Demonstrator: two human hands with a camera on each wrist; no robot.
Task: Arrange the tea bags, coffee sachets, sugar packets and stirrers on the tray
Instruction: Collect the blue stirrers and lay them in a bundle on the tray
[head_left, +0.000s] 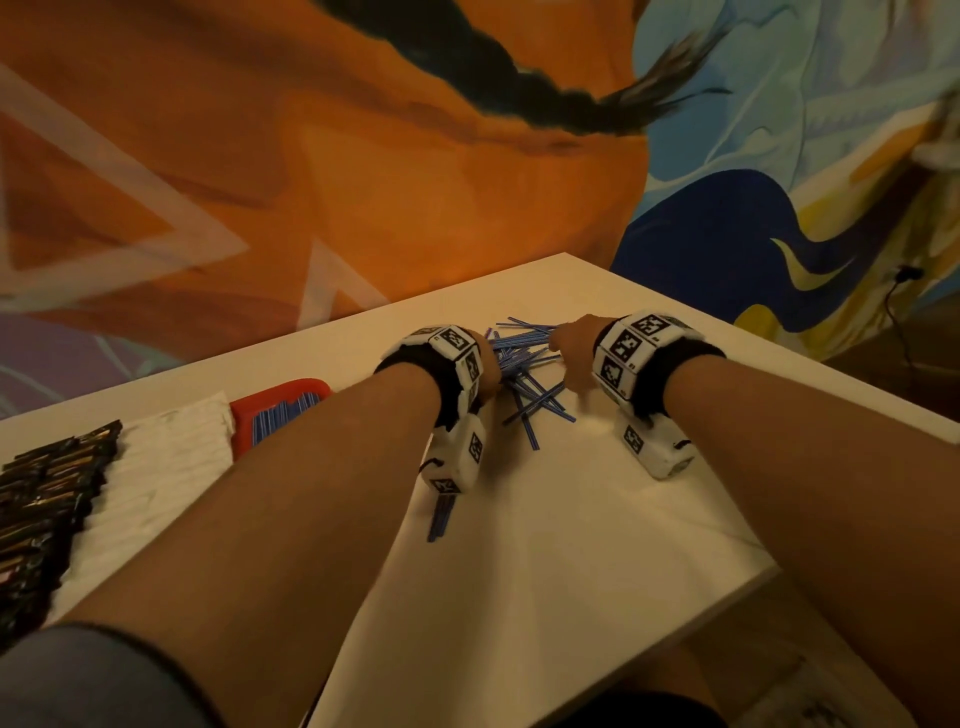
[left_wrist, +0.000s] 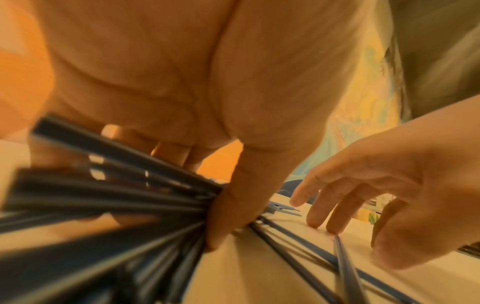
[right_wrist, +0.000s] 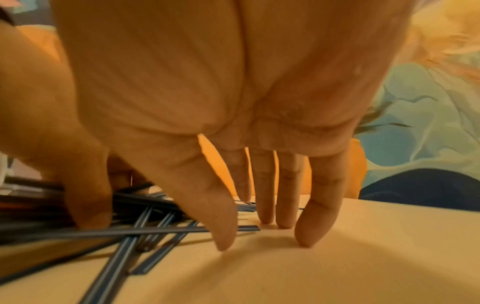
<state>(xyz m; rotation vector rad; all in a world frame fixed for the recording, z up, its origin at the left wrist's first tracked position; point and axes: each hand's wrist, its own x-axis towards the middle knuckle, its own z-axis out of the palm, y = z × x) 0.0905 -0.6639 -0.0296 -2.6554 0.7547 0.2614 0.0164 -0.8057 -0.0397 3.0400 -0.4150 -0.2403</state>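
Left hand (left_wrist: 182, 86) gripping fanned bundle of blue stirrers (left_wrist: 109, 203). Right hand (right_wrist: 233, 98) spread wide, fingertips (right_wrist: 306, 232) pressing table (head_left: 571, 519) beside loose stirrer pile (head_left: 524, 374). Left of pile: red tray (head_left: 291, 397) already holding some stirrers, dark sachets (head_left: 47, 493) lined further left. Judging task partway; loose pile remaining.

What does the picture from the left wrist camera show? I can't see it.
A left hand grips a fanned bunch of blue stirrers over a pale table. The right hand reaches in, fingertips touching loose stirrers lying crossed on the table.
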